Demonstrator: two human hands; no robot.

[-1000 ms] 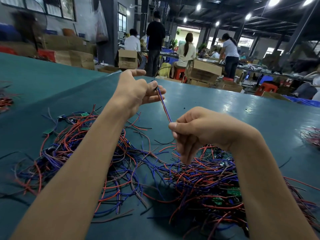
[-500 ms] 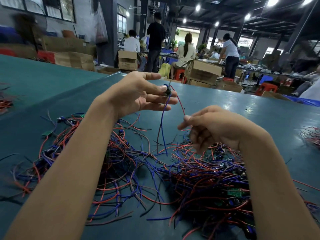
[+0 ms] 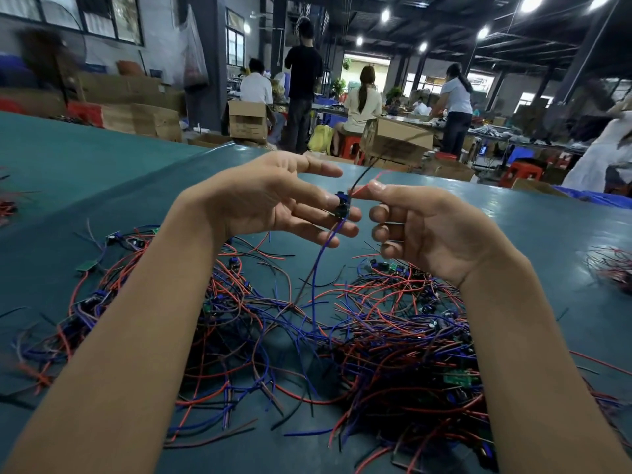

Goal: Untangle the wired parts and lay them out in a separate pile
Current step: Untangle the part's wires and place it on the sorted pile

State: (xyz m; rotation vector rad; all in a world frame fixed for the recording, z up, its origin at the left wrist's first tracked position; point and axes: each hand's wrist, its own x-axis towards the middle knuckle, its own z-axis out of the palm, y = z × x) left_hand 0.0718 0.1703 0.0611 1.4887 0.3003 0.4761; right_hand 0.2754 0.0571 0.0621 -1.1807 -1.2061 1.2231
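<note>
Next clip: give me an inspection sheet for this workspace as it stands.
Surface: teal table cover, glossy, with a fold running across its left side.
Job's things: small dark wired part held above the tangled pile; a smaller heap lies at the right edge.
Clutter: nothing seen.
Hands: left hand holds the part between its fingers; right hand pinches a red wire beside the part.
Cables: blue wire hangs from the part into the pile.
Surroundings: cardboard boxes; people at far benches.
</note>
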